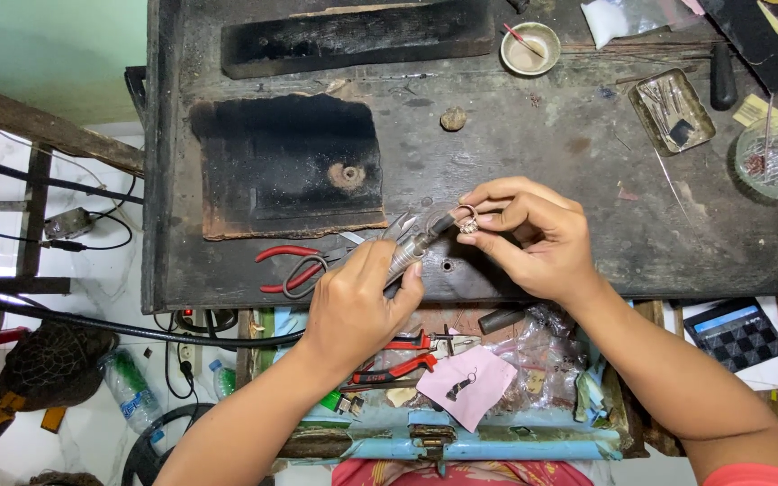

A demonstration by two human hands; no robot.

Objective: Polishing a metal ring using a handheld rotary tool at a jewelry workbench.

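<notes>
A small silvery ring [468, 222] is being pinched in the closed fingertips of the right hand [533, 238], while a rotary handpiece [416, 245], gripped in the closed left hand [353, 306], is being angled up-right toward it above the dark workbench [533, 153].

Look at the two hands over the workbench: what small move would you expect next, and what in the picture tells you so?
Probably the left hand eases the rotary tool a touch forward onto the ring. The tool's tip already points at the ring, which the right hand pinches steady between its fingertips just above the bench edge. Whether tip and ring already touch cannot be told.
</notes>
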